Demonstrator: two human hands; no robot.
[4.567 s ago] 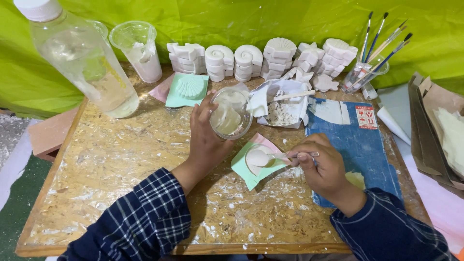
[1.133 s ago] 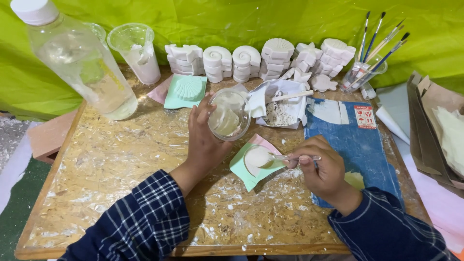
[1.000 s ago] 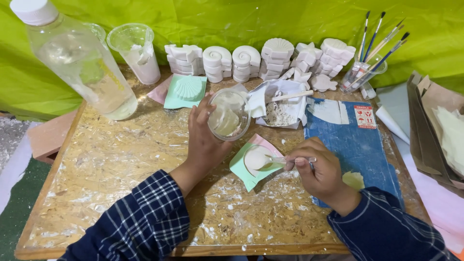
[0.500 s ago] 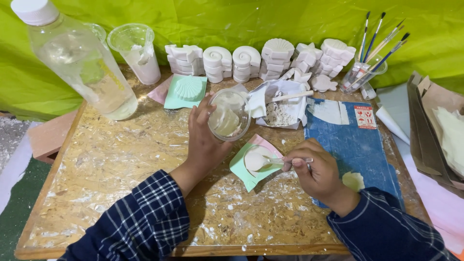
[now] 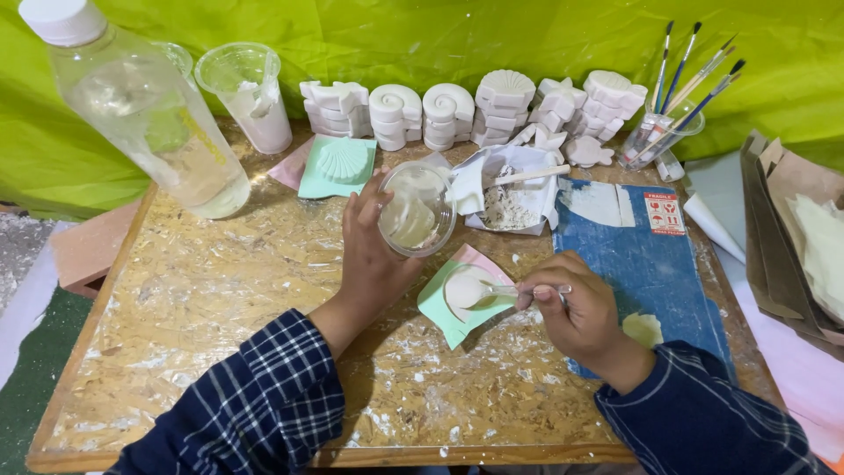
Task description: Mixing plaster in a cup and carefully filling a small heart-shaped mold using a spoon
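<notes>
Right now you are holding a clear cup (image 5: 417, 211) of white mix in your left hand (image 5: 374, 255), fingers wrapped round its side, tilted a little above the surface (image 5: 202, 299). Your right hand (image 5: 576, 312) is pinching a small spoon (image 5: 505, 290), and its bowl is resting in the green mould (image 5: 457, 303), which is lying on the surface just below the cup, on top of a pink mould whose corner is showing. The mould's round cavity is looking nearly full of white.

To my eye you are smoothing the fill. You are doing well if you are keeping the spoon shallow and working from the middle outward, so the mix is reaching the edge without slopping over the rim. Keeping the cup close over the mould is helping any drip land inside. The mould is thin and looks flexible, so I would be pressing lightly; a hard push could be tipping it. The bottle (image 5: 145, 110) and the row of white casts (image 5: 492, 110) are standing well apart from your hands.
</notes>
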